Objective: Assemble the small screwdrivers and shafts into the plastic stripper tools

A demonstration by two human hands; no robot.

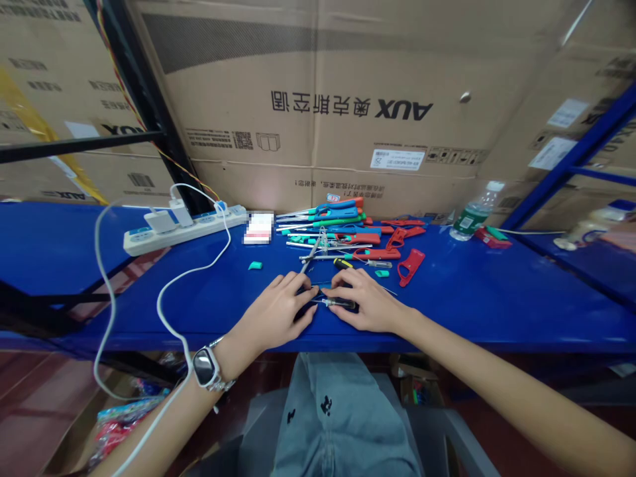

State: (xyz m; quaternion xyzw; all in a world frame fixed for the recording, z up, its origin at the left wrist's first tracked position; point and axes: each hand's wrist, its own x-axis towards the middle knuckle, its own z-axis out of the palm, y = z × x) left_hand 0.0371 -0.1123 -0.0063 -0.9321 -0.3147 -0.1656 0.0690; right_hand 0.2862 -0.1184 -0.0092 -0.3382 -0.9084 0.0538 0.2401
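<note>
My left hand is closed, with its fingertips low over the blue table; a small dark part at them is mostly hidden. Opposite it, my right hand curls its thumb and fingers around a small dark piece with a pale end. The two hands nearly meet. Just beyond them lie a yellow-and-black tool handle, a thin metal tube and a turquoise cap. Several long-nosed lighters with red, blue and green handles are piled behind. A loose red lighter shell rests to the right.
On the left stands a power strip with white plugs; a white cable runs down over my left forearm. A water bottle stands back right. Large cartons wall off the back. Another turquoise cap lies left.
</note>
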